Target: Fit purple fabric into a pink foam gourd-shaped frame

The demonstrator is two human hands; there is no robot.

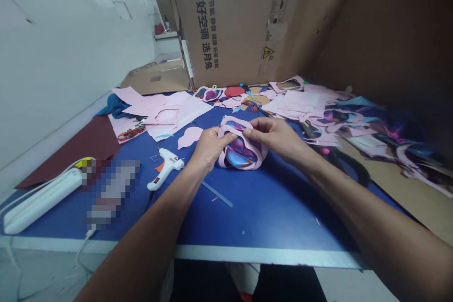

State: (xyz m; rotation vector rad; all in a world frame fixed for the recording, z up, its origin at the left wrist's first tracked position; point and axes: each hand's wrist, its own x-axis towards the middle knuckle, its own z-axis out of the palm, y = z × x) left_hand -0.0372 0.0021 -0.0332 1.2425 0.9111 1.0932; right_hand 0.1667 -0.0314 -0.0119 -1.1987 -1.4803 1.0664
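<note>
The left hand (210, 148) and right hand (274, 137) each pinch, fingers closed, a curled pink foam cutout (241, 155) lined with iridescent purple film, held over the blue counter (269, 217), just beside a white hot-glue gun (166, 163).

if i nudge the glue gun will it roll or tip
The glue gun lies on its side on the blue table, so a push would probably slide or rock it rather than roll it. Its cord may tug it back. It probably feels light for its size, being mostly plastic.
</note>
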